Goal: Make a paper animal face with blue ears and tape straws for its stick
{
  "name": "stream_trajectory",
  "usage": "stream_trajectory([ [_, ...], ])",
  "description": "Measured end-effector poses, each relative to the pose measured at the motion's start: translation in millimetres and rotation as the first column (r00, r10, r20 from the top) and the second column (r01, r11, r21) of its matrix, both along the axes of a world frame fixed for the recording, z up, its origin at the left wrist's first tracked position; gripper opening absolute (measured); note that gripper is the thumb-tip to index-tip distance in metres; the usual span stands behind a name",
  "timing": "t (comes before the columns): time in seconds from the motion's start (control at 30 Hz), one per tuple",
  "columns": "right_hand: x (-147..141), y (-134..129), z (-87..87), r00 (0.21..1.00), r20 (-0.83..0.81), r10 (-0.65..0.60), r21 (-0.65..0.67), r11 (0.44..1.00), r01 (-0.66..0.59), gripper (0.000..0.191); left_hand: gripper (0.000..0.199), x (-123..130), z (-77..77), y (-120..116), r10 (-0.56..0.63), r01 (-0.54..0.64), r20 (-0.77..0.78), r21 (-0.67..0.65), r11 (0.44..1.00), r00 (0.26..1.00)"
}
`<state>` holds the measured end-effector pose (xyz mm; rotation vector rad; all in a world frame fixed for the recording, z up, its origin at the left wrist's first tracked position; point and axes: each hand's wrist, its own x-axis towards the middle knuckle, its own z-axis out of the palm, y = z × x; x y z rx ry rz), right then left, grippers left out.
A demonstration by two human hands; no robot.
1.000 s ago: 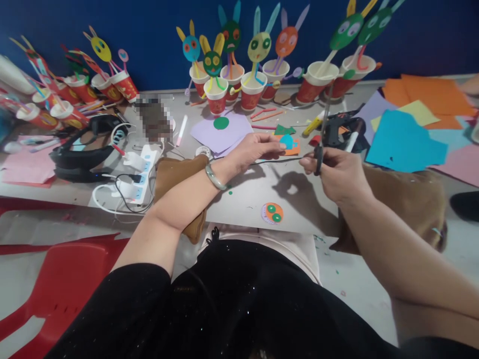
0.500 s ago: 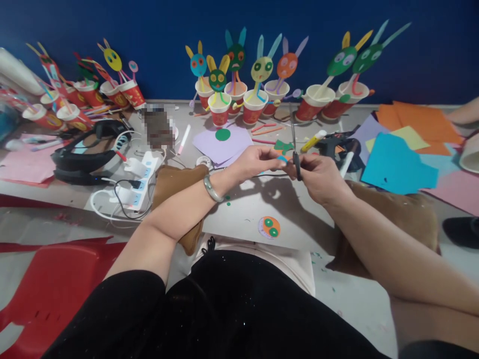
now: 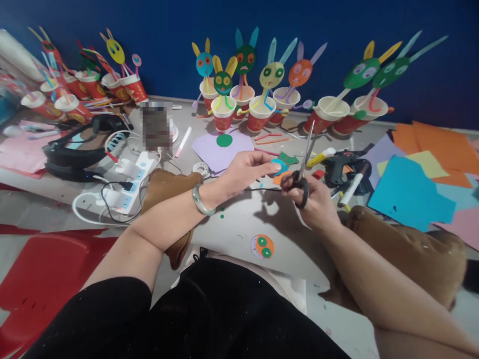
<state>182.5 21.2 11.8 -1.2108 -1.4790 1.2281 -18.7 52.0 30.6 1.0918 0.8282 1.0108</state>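
Head view — your left hand pinches blue paper; to its right, your right hand curls closed round scissors pointing far.

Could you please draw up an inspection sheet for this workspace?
Surface: grey table, with small green scraps near the left forearm.
Work things: blue paper piece, scissors; orange paper face near the table's front edge.
Clutter: blue sheet, yellow marker and other craft supplies.
Hands: left hand pinches the blue paper piece; right hand holds the scissors.
Cables: white cable loops beside the power strip.
Surroundings: blue wall behind; red chair at left.
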Motion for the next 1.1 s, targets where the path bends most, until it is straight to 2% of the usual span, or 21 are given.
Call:
stream_trajectory([
  [0.13, 1, -6, -7.3, 0.984, 0.035, 0.176, 0.035, 0.984, -0.177, 0.066, 0.045, 2, -2.1, -3, 0.074, -0.072, 0.068, -0.037, 0.997, 0.995],
  [0.33, -4, -13, -7.8, 0.962, 0.089, 0.26, -0.055, 0.965, -0.256, 0.074, 0.045, 4, -2.1, -4, 0.09, -0.083, 0.083, -0.093, 0.992, 0.992],
  [0.5, -6, -15, -8.7, 0.961, 0.099, 0.259, -0.058, 0.965, -0.254, 0.073, 0.043, 4, -2.0, -3, 0.105, -0.1, 0.048, -0.098, 0.99, 0.993],
  [0.73, -8, -15, -9.6, 0.966, 0.098, 0.239, -0.075, 0.97, -0.232, 0.058, 0.035, 4, 0.3, -6, 0.106, -0.104, 0.021, -0.08, 0.991, 0.994],
  [1.0, -7, -15, -12.7, 0.971, 0.1, 0.217, -0.044, 0.976, -0.214, 0.044, 0.036, 4, -0.9, -6, 0.107, -0.105, 0.015, -0.097, 0.99, 0.994],
  [1.1, -7, -15, -13.4, 0.971, 0.092, 0.221, -0.047, 0.975, -0.218, 0.044, 0.037, 3, -1.6, -5, 0.097, -0.094, 0.031, -0.097, 0.991, 0.995],
])
